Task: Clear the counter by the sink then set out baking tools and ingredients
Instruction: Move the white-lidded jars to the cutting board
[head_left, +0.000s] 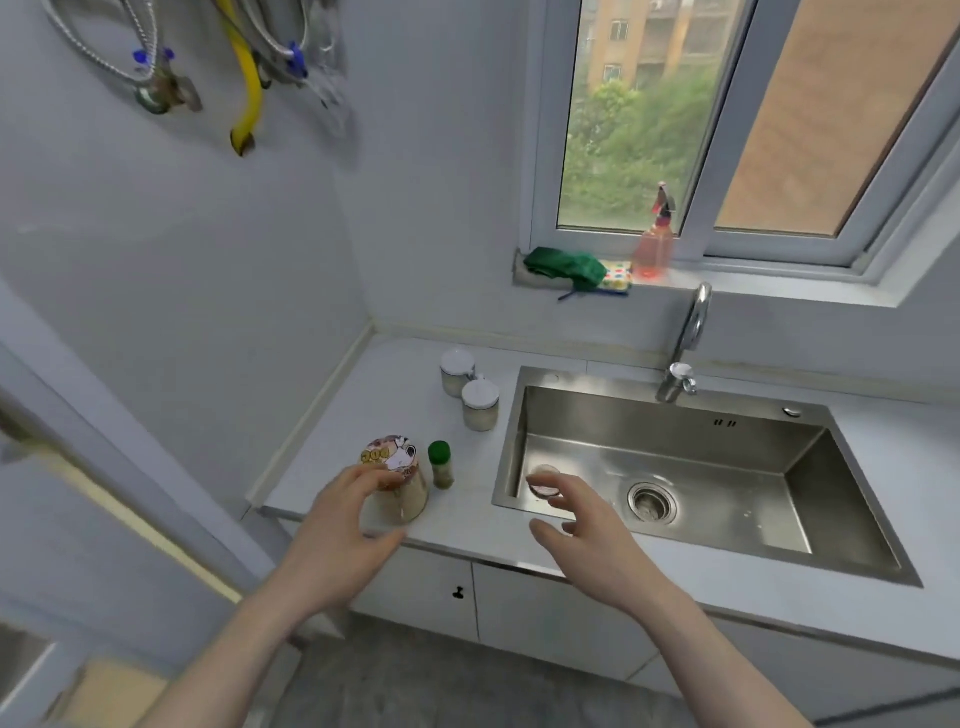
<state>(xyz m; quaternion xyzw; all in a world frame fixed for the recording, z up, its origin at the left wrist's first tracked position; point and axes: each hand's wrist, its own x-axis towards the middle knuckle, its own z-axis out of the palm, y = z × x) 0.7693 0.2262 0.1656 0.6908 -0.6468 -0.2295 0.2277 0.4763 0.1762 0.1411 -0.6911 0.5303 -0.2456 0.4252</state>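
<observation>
A: What's on the table (363, 384), going left to right?

B: Four containers. First one big jar (397, 480) with a cartoon lid near the front edge. Yellow characters are printed on the lid, too blurred to read. Just beside it on the right stands one small bottle (441, 465) with a green cap. Farther back, near the sink (675, 467), are two white-lidded jars (470, 387), touching or nearly so. No readable labels on any of them.

A: And the hands?

B: Two, both bare. The left hand (337, 535) is at the big jar, fingers spread and lightly curved around its near side; whether they actually touch it I can't tell. It grips nothing firmly. The right hand (587, 530) hangs over the sink's front left corner, fingers loose and apart, holding nothing.

A: Anything in the sink?

B: One small round thing (543, 480) near the left wall, partly hidden by the right fingertips, and one drain (652, 501). One tap (688, 343) stands behind.

A: The windowsill?

B: One green cloth (563, 267), one dotted sponge (618, 275), one pink spray bottle (654, 249).
</observation>
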